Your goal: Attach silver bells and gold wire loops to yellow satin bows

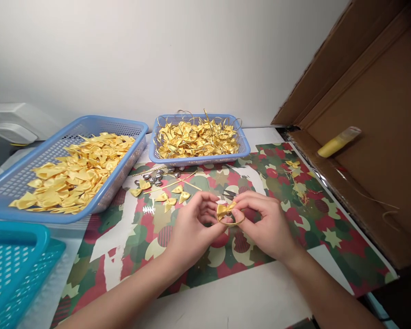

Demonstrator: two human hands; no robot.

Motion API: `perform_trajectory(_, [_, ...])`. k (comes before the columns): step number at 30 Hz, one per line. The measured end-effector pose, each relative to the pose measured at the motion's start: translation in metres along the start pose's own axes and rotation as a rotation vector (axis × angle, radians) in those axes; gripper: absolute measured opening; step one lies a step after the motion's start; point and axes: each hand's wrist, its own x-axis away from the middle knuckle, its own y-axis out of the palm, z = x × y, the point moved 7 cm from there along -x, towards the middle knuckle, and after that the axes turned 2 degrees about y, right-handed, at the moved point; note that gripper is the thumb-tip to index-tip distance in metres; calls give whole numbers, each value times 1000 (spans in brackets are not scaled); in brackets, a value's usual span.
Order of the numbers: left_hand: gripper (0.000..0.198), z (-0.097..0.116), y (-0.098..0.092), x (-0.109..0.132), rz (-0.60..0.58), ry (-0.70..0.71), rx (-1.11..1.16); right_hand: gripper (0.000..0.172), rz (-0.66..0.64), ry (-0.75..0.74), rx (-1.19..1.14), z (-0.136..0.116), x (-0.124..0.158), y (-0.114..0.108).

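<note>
Both my hands meet over the patterned paper at the table's middle. My left hand [192, 226] and my right hand [265, 224] pinch one small gold satin bow [225, 209] with a thin gold cord loop [232, 222] hanging under it. Fingers of both hands are closed on it. A few loose gold bows [171, 197] and small silver bells [154, 177] lie just beyond my left hand, with gold cord strands [178, 182] across them.
A large blue basket [27, 176] of plain gold bows stands at left. A smaller blue basket [198, 157] of bows with cord loops sits at the back. A teal basket [17, 260] is at the near left. An open cardboard box [373, 137] holding a yellow tube [337, 142] is at right.
</note>
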Motion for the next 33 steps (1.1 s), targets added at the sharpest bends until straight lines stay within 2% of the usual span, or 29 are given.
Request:
perform_trajectory(3, [19, -6, 5, 1, -58, -107, 31, 13, 6, -22, 3, -1, 0, 1])
perform_trajectory(11, [16, -6, 4, 2, -63, -201, 77, 12, 46, -69, 10, -2, 2, 0])
perform_trajectory(16, [16, -8, 2, 3, -50, -194, 65, 12, 43, -87, 23, -5, 1, 2])
perform_trajectory(18, [17, -10, 0, 3, -32, -191, 38, 12, 94, -102, 60, -7, 1, 1])
perform_trajectory(20, [19, -12, -2, 3, -3, -199, 7, 21, 168, -135, 118, -12, 5, -1])
perform_trajectory(22, [19, -15, -4, 3, 17, -205, -25, 29, 188, -186, 174, -19, 10, 2])
perform_trajectory(25, [15, -17, -4, 4, 6, -208, -93, 14, 144, -225, 281, -25, 17, 12])
perform_trajectory(26, [14, -18, -3, 5, -7, -207, -120, 12, 135, -210, 327, -25, 18, 14])
perform_trajectory(29, [13, -15, 1, 6, -51, -175, -231, 22, 113, -97, 455, -14, 16, 15])
perform_trajectory(31, [14, -9, 3, 7, -66, -106, -339, 27, 79, -4, 487, -5, 13, 15])
perform_trajectory(33, [15, -1, 6, 8, -64, 12, -465, 24, 28, 90, 474, 3, 10, 14])
